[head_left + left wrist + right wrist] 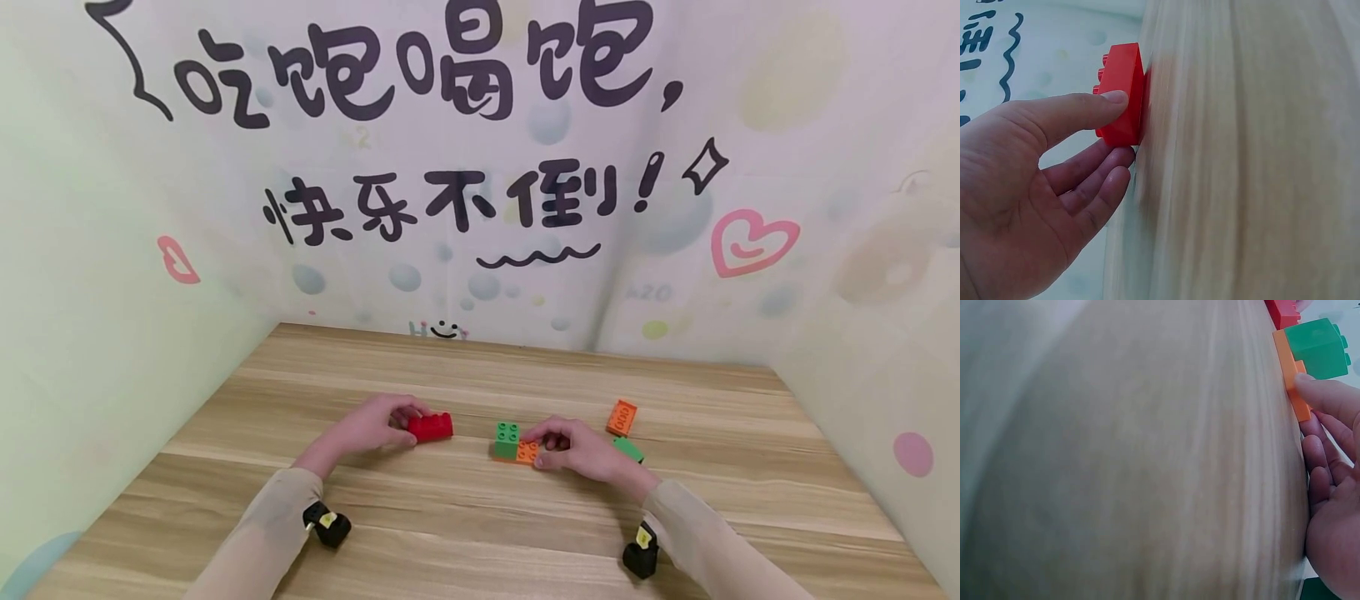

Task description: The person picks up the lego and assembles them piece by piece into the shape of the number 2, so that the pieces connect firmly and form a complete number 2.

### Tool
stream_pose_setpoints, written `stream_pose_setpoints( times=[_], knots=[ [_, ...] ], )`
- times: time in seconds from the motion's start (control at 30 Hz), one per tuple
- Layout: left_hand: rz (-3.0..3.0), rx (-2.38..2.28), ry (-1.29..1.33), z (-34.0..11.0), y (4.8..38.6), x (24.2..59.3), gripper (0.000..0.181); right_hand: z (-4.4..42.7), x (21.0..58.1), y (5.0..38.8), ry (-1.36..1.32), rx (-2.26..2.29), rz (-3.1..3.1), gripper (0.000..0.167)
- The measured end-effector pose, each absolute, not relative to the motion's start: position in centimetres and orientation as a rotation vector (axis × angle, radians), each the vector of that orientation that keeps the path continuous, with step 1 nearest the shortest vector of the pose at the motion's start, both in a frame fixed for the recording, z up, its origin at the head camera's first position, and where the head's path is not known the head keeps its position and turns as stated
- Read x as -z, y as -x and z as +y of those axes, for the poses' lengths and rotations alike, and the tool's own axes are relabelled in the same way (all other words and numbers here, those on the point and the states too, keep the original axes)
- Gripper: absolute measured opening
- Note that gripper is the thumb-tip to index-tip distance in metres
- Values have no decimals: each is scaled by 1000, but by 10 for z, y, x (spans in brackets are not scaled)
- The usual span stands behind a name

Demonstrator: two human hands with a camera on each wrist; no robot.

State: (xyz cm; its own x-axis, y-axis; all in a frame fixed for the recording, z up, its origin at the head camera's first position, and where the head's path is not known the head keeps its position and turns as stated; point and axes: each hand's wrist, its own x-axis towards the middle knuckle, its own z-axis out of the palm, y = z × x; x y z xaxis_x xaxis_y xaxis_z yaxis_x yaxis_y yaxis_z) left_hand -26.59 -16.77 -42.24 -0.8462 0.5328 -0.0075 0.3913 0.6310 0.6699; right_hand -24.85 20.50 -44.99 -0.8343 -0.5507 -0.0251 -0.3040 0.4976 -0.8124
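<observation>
In the head view, a red brick (431, 427) is at the table (465, 533), left of a green block (507, 442) on an orange piece (526, 453). Left wrist — the left hand (1035, 178) pinches the brick; right wrist — the right hand (1342, 500) pinches the orange end.
</observation>
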Motion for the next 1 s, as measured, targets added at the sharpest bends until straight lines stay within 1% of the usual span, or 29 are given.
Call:
stream_pose_setpoints(
  times=[0.43,0.7,1.0],
  knots=[
    [2666,-955,-850,-163,267,424,39,205,449,248,728,1261,2457,33],
    [2678,-965,-822,-160,265,423,40,204,447,247,722,1249,2470,33],
    [2705,-1010,-714,-159,266,423,40,204,448,247,724,1259,2471,33]
  ],
)
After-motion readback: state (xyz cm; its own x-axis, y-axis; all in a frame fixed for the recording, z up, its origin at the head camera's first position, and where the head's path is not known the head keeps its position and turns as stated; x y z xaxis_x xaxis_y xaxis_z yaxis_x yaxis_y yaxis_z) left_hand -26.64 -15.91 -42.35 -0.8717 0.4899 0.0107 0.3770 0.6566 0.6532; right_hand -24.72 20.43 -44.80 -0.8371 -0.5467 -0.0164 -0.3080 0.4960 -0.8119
